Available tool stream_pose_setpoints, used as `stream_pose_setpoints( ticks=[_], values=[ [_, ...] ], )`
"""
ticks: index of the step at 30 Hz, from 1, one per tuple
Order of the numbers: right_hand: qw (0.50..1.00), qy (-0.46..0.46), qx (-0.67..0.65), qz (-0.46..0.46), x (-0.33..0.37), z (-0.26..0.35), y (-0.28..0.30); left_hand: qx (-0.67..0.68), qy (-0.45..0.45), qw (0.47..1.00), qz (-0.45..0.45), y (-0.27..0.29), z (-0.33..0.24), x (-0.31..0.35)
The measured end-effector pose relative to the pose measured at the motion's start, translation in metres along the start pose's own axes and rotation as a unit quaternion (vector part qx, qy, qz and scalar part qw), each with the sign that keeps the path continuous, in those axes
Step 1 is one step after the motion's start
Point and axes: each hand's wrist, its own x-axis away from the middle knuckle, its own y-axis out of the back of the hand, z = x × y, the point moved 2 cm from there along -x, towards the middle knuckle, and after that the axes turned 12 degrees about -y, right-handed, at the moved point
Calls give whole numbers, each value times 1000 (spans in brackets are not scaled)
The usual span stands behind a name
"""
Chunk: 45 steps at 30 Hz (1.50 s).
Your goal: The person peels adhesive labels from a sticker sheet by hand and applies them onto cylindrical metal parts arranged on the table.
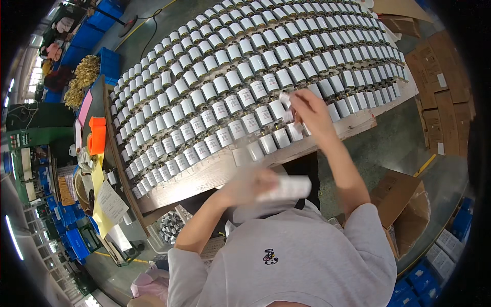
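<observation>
Long rows of white cylinders (233, 104) with metal ends stand on a wooden board (204, 179). Many at the left and middle carry dark print; those towards the right look plain. Over the front rows, right of the middle, my right hand (309, 110) has its fingers pinched on a small whitish piece (285, 99), perhaps a label. Close to my body, my left hand (250, 185) is smeared by motion. It is closed on a blurred white thing (291, 188) of oblong shape, whose exact kind I cannot make out.
An orange tape-like piece (96, 135) and papers (111, 202) lie on a side table at the left. Cardboard boxes (444, 97) stand at the right, with an opened carton (404, 210) lower down. Blue bins (108, 64) line the far left.
</observation>
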Motion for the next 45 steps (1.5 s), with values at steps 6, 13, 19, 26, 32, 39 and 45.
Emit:
stream_pose_setpoints(
  ticks=[6,13,19,26,32,39,45],
  values=[
    [961,-221,128,108,-40,-22,12,-114,22,991,73,3,-2,-29],
    [956,-232,142,106,-57,-31,9,-377,-49,924,-41,5,19,-57],
    [952,-213,178,128,-61,-32,10,-493,-173,849,-82,-1,30,-70],
    [952,-187,223,98,-64,-34,5,-520,-181,831,-79,-5,35,-80],
    [922,-130,356,85,-59,-31,4,-558,-172,810,-59,-7,41,-88],
    [948,33,289,-130,-72,-35,35,-555,-160,816,-20,-1,33,-99],
    [947,-30,306,-96,-76,-38,33,-531,-198,823,-31,1,33,-102]
  ],
)
